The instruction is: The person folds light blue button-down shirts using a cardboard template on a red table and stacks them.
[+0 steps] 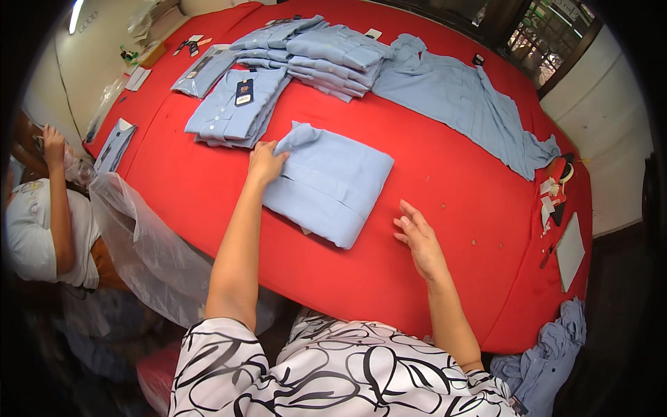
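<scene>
A light-blue folded shirt (333, 177) lies in front of me on a red-covered table, its plain side up and one corner bunched at its far left. My left hand (266, 163) is closed on the shirt's left edge beside that bunched corner. To the right of the shirt, my right hand (420, 240) is held apart from it with fingers spread and nothing in them. Just beyond my left hand sits a pile of folded shirts (226, 115), the top one bearing a dark tag (244, 92).
Higher stacks of blue shirts (337, 52) stand farther back, beside an unfolded shirt (458, 97) spread across the far right. Tape and scraps (556, 187) lie by the right edge, near a white board (570, 251). Another person (52, 222) is at left, near clear plastic sheeting (149, 243).
</scene>
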Demonstrator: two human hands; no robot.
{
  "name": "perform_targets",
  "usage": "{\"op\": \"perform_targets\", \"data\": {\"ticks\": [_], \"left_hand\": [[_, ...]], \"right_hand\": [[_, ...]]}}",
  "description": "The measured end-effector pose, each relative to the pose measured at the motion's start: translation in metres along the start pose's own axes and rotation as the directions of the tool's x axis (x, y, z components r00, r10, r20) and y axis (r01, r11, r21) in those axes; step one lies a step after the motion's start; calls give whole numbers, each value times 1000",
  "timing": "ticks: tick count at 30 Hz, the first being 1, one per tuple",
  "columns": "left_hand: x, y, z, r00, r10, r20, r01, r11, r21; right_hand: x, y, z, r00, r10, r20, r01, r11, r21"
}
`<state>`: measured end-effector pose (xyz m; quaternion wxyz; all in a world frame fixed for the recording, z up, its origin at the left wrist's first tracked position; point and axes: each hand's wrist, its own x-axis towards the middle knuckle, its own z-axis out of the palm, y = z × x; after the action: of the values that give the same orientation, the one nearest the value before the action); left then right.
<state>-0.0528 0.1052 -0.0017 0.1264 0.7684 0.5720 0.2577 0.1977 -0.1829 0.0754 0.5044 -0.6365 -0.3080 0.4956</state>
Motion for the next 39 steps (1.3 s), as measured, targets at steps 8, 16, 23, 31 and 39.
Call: {"op": "perform_targets", "data": {"ticks": [8,16,23,31,39], "left_hand": [[-24,17,-37,966,-150,211,187,968,-168],[-87,11,-22,959,-164,233,272,773,-573],[-93,27,-35,917,25,398,242,759,-605],[-43,8,-32,916,261,304,-23,792,-610],[-36,17,-42,824,296,482,19,837,-547]], "right_hand": [[52,-2,79,902,-382,-200,221,808,-546],[114,-38,78,916,-401,-19,72,210,-975],[145,2,76,806,-589,66,163,114,-980],[101,20,162,825,-554,109,166,54,-985],[118,7,108,774,-474,419,525,113,-843]]}}
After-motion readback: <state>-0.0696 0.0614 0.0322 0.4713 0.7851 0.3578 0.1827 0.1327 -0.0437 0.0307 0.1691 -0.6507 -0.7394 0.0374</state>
